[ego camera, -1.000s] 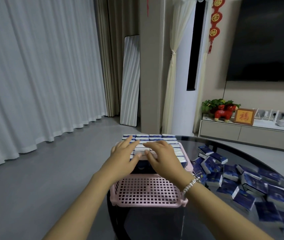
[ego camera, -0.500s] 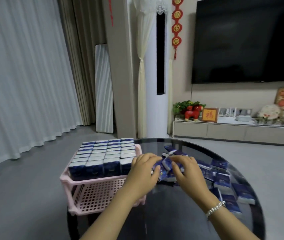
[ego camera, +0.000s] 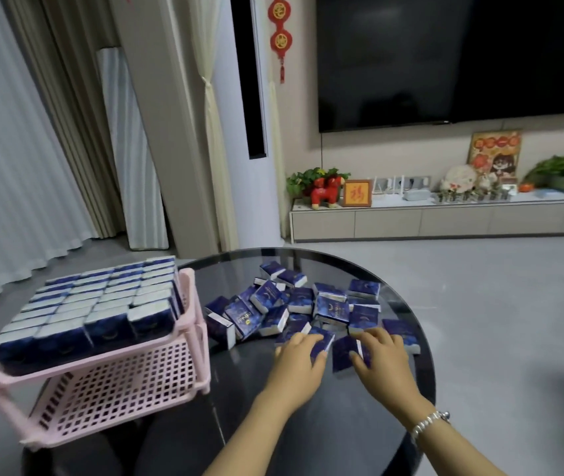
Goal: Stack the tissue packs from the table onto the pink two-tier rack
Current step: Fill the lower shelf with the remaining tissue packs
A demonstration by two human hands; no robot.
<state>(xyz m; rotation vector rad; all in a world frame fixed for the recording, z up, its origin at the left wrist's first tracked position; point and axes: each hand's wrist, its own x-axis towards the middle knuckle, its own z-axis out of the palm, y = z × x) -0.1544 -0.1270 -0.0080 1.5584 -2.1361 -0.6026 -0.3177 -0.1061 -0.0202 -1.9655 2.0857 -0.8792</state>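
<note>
At the near edge of the loose tissue packs (ego camera: 294,304) on the dark surface (ego camera: 308,424), the left hand (ego camera: 299,355) and right hand (ego camera: 382,355) each curl onto a pack, with the pink rack (ego camera: 188,338) off to their left, nearer the left hand.

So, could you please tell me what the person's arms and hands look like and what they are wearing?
Both forearms are bare, with no sleeves in view. The left hand wears nothing: no glove, ring or watch shows. The right hand is also ungloved, and its wrist carries a bracelet of small silvery-white beads. The fingers show no rings.
</note>
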